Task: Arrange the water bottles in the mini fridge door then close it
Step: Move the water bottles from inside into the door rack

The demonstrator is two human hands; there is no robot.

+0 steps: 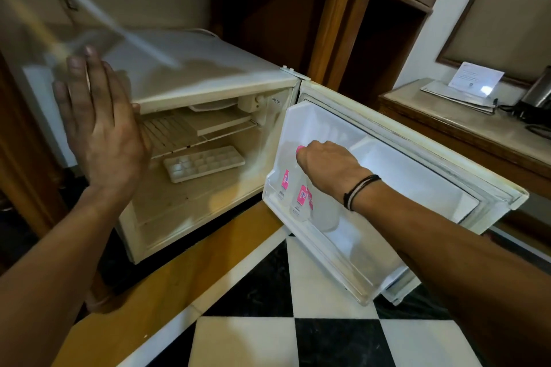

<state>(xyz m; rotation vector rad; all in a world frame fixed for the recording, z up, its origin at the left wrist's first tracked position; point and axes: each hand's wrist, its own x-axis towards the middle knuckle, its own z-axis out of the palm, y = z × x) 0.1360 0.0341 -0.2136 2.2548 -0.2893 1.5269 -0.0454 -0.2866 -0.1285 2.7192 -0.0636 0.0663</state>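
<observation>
From the head view, I have the mini fridge (208, 74) standing on the floor with its door (417, 176) swung wide to the right, inner side facing up toward me. My right hand (325, 164) is closed around the pink cap of a water bottle (301, 202), which stands in the door shelf (343, 262) at its hinge-side end. A second bottle (284, 185) with the same pink label stands just beside it, closer to the hinge; whether the two touch I cannot tell. My left hand (101, 125) is open and flat, fingers spread, holding nothing, hovering near the top left front corner of the fridge body. Inside, an ice tray (204, 162) lies on the fridge floor under a wire rack (176, 134). I judge I am in the arranging step, seating this bottle upright in the shelf. The rest of the shelf, toward the handle edge, looks bare. Next I would need to let go of the cap once the bottle sits square and clear the wrist out of the shelf. Then, if no more bottles remain, I would swing the door shut; I see none outside the fridge.
</observation>
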